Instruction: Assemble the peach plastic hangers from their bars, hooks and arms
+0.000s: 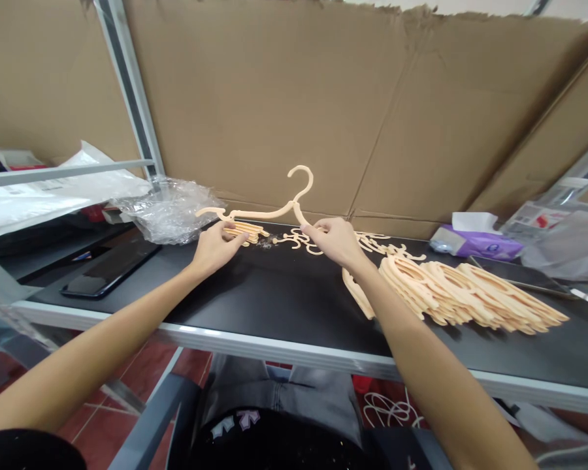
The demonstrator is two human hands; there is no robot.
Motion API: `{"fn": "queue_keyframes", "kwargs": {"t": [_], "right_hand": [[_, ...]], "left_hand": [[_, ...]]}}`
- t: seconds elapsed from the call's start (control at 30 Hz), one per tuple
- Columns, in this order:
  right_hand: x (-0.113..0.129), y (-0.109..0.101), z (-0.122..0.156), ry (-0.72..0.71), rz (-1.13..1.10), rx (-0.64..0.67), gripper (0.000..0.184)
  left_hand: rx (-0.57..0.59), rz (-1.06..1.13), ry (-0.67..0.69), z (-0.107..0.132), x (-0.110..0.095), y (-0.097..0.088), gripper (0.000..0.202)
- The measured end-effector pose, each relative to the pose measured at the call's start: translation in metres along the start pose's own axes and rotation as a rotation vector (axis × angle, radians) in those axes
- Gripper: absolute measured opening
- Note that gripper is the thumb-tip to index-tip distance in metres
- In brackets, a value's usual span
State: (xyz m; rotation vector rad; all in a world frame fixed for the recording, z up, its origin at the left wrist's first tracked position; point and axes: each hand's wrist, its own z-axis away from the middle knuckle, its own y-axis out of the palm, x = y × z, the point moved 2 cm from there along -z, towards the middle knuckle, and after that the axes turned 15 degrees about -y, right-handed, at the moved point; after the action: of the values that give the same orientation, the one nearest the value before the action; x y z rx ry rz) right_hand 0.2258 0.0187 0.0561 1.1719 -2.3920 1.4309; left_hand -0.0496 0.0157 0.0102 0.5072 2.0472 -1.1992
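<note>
A peach-coloured clothes hanger (pixel 264 214) is held up over the black tabletop, its hook pointing upward. My left hand (pixel 220 245) closes on its left side, below the notched arm. My right hand (pixel 338 241) pinches its right arm just below the hook, and hides the end of that arm. Beyond my left fingers lies a small stack of peach-coloured pieces (pixel 247 230). Loose hook-shaped pieces (pixel 298 240) are scattered on the table between my hands and behind the right one. Under and beside my right forearm spreads a large pile of hanger parts (pixel 451 294).
A dark phone (pixel 110 269) lies on the left, near crumpled clear plastic (pixel 171 205). A purple tissue pack (pixel 483 243) sits at the back right. Cardboard (pixel 274 98) walls off the rear. A metal rail (pixel 274 346) edges the black table (pixel 274 294) in front.
</note>
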Motion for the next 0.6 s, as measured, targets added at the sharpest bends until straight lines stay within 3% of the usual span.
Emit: {"fn": "queue_keyframes", "kwargs": {"t": [0.23, 0.4, 0.6], "right_hand": [[-0.008, -0.006, -0.002, -0.012, 0.049, 0.067, 0.04], [-0.007, -0.011, -0.001, -0.023, 0.052, 0.066, 0.043], [-0.009, -0.008, -0.002, -0.033, 0.091, 0.116, 0.042]], "left_hand": [[0.053, -0.028, -0.036, 0.004, -0.002, 0.001, 0.058], [0.025, 0.108, -0.105, 0.0, 0.0, 0.0, 0.068], [0.074, 0.116, -0.025, 0.001, 0.002, 0.001, 0.077]]}}
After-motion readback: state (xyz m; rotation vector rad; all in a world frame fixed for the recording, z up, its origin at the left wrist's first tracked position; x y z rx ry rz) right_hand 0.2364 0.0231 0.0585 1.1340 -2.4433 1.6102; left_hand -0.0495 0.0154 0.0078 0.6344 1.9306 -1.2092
